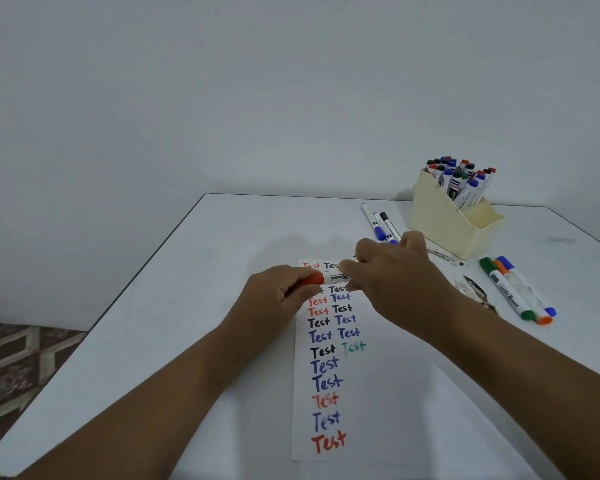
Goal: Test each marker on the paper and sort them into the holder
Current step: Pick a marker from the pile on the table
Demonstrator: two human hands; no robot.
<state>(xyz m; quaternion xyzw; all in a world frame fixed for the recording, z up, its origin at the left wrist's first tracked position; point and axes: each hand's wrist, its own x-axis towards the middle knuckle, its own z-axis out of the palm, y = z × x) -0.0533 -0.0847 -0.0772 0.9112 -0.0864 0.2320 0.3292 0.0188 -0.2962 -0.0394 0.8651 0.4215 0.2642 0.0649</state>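
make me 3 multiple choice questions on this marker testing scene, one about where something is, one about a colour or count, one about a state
1. Where does the cream holder stand on the table?
A. far right corner
B. near left corner
C. on the paper

2. What colour is the cap of the marker held between both hands?
A. green
B. red
C. black

3. What is the state of the three markers lying at the right of the paper?
A. uncapped
B. standing upright
C. capped, lying side by side

Answers:
1. A, the holder sits at the back right, near the wall.
2. B, the left hand grips a red cap while the right hand holds the white barrel.
3. C, green, orange and blue caps are all on, and the markers lie flat together.
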